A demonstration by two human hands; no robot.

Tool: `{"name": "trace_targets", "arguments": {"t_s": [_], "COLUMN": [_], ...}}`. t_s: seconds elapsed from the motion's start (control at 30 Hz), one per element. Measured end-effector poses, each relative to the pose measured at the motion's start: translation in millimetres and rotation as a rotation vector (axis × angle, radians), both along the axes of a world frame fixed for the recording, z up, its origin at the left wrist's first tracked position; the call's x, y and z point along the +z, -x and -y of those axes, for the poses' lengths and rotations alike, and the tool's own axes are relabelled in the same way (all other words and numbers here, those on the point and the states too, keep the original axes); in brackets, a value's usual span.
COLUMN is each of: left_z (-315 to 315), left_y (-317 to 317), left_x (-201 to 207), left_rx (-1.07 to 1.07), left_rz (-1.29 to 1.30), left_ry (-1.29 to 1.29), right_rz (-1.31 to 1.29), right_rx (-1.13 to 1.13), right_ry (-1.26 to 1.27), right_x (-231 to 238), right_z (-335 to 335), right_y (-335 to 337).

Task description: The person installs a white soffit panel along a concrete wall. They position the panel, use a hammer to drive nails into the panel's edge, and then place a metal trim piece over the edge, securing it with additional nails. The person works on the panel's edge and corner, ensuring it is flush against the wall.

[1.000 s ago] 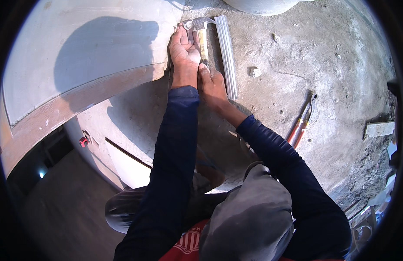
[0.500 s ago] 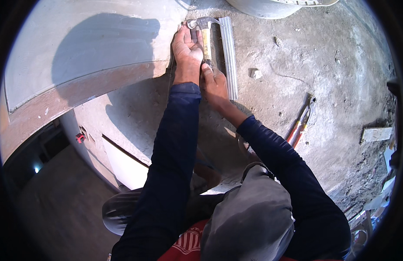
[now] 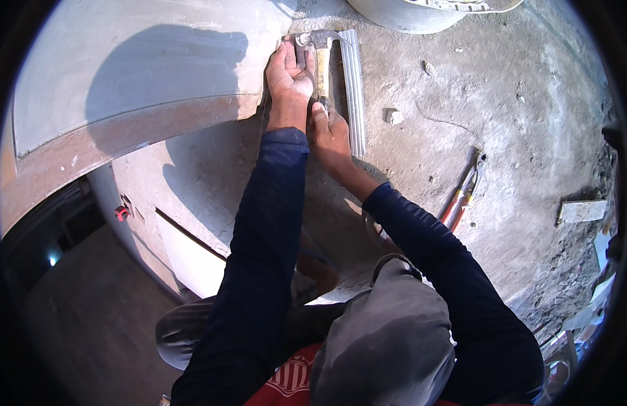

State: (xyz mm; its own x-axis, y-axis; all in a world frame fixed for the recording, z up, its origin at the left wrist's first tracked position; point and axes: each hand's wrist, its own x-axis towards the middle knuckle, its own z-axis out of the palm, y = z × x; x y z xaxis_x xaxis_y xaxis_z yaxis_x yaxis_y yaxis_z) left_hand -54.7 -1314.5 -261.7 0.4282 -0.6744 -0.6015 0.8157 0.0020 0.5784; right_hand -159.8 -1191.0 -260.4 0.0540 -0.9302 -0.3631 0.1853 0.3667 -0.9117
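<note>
One hammer (image 3: 323,71), partly out of sight beneath right fingers (image 3: 320,118)

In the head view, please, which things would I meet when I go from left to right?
Small red object, left hand, hammer handle, ridged metal strip, whitish lump, red-handled pliers, pale flat block.

Sleeves (image 3: 265,203): long, dark navy, creased
Left cuff (image 3: 285,140): bunched
Shirt (image 3: 313,358): red — white striped emblem (image 3: 290,379) in front
Trousers (image 3: 381,345): grey — darker in patches
</note>
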Motion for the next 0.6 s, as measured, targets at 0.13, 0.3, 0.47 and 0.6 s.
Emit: {"name": "trace_targets", "arguments": {"t_s": [0.13,0.3,0.47,0.6], "left_z": [-2.5,-2.7,-1.3,-1.7], "left_y": [-2.0,-3.5,-1.4,0.0], "left_x": [-1.6,-2.9,-2.5,-3.0], "left_rx": [-0.040,-0.043,-0.014,0.021], "left_rz": [0.027,0.018,0.010,0.029], "left_ry": [0.020,0.039,0.021,0.038], "right_rz": [0.043,0.034,-0.042,-0.078], "right_rx": [0.111,0.106,0.064,0.068], "right_ry": [-0.103,-0.079,-0.016,0.014], "right_x": [-0.3,-3.4,-5.0,-2.0], "right_z": [1.5,1.1,0.2,0.3], "right_y": [5.3,5.5,3.7,5.3]}}
